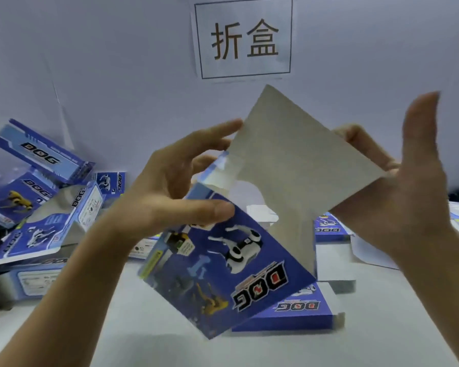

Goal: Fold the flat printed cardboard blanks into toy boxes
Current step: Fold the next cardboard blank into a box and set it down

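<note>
Both hands held one cardboard blank (249, 247) in the air above the white table (149, 300), half opened. On the left hand (170, 189) the thumb pressed flat on the blue printed panel with the word DOG, and the fingers reached behind the upper edge, nearly straight. The right hand (414, 186) stood upright, palm toward the left, with its thumb pointing up; its fingers went behind the grey inner panel (297, 160), whose corner rested against the palm. This grey panel rose at an angle from the blue one. Folded boxes (37, 197) lay in a heap at the left side of the table. More flat blanks (297, 311) lay on the table below the hands. A paper sign (244, 38) hung on the wall behind.
</note>
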